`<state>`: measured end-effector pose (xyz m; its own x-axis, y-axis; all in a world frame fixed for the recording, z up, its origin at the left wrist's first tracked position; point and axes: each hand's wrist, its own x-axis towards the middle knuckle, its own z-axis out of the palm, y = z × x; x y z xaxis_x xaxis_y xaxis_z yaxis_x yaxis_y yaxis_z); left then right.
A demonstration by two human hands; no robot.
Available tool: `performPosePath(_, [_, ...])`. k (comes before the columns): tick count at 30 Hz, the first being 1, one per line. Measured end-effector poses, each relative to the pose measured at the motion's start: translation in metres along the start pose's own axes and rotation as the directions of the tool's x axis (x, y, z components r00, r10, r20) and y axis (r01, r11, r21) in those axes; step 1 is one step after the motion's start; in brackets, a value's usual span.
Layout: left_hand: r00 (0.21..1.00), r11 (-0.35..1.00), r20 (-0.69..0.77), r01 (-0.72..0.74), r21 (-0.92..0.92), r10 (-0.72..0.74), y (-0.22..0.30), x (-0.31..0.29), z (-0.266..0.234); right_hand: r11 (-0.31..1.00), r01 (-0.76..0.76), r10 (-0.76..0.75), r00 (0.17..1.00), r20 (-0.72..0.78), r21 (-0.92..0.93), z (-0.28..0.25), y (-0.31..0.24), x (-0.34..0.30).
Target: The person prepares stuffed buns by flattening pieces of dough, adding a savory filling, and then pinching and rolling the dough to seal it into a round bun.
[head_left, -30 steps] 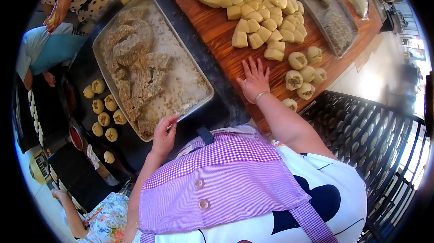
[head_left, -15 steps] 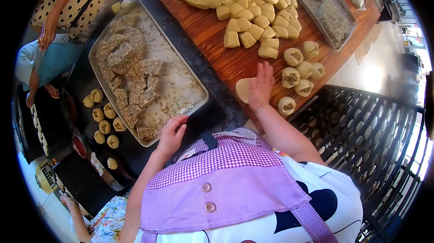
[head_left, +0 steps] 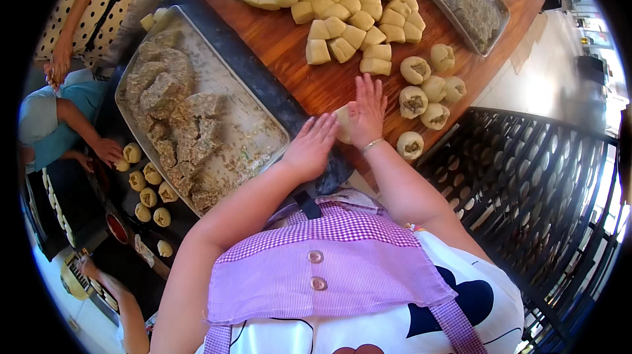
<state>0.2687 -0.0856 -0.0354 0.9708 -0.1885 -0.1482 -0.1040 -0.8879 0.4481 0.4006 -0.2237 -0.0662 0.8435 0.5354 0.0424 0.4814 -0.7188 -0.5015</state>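
Note:
A flattened disc of pale dough [head_left: 343, 125] lies at the near edge of the wooden table, partly covered by my hands. My right hand [head_left: 367, 112] rests on its right side, fingers stretched forward. From the left my left hand [head_left: 312, 149] reaches the disc's edge, its fingers long and close together. Right of my right hand sit several filled dough balls [head_left: 413, 102], some with brown filling showing at the top. Cut dough pieces [head_left: 349, 37] stand in clusters beyond my hands.
A metal tray [head_left: 260, 124] with crumbly brown filling [head_left: 172, 101] lies to the left. Another filling tray [head_left: 484, 8] is at the far right. More filled balls [head_left: 150, 186] sit on the dark surface by co-workers. A black rack [head_left: 513, 183] stands close on the right.
My left hand has moved from the tray's edge rightward to the dough disc. My right hand stays at the disc. A co-worker's hand has reached the filled balls at left.

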Motion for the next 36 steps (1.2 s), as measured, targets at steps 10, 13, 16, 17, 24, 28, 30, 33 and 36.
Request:
performPosePath(10, [0.984,0.958,-0.163,0.021,-0.287,-0.071,-0.021,0.008,-0.007,0.936,0.095,-0.027,0.979,0.201,-0.338,0.016,-0.009,-0.001])
performPosePath(13, [0.958,0.950,-0.222,0.111,-0.292,-0.181,-0.017,-0.028,-0.002,0.925,0.112,-0.018,0.968,0.252,-0.363,0.014,-0.020,-0.001])
performPosePath(16, [0.966,0.947,-0.181,0.126,-0.294,-0.184,-0.011,-0.051,-0.001,0.902,0.130,-0.027,0.969,0.246,-0.412,0.016,-0.018,0.003])
performPosePath(17, [0.966,0.943,-0.170,0.138,-0.302,-0.196,-0.010,-0.057,0.000,0.910,0.171,-0.084,0.968,0.235,-0.378,0.022,-0.017,0.001])
performPosePath(24, [0.946,0.929,-0.178,0.211,-0.305,-0.273,-0.009,-0.077,-0.003,0.925,0.197,-0.094,0.947,0.306,-0.326,0.013,-0.035,0.000])
performPosePath(28, [0.918,0.917,-0.239,0.230,-0.325,-0.315,-0.014,-0.093,-0.013,0.938,0.101,-0.003,0.960,0.281,-0.331,0.004,-0.024,-0.016])
performPosePath(30, [0.911,0.909,-0.229,0.260,-0.326,-0.343,-0.018,-0.104,-0.015,0.939,0.104,-0.027,0.972,0.233,-0.327,0.010,-0.017,-0.022])
performPosePath(33, [0.899,0.903,-0.254,0.263,-0.339,-0.357,-0.025,-0.105,-0.019,0.920,0.130,-0.028,0.963,0.269,-0.369,0.007,-0.013,-0.023])
performPosePath(36, [0.889,0.897,-0.279,0.250,-0.366,-0.362,-0.017,-0.122,-0.014,0.937,0.103,-0.010,0.963,0.268,-0.334,0.008,-0.013,-0.031])
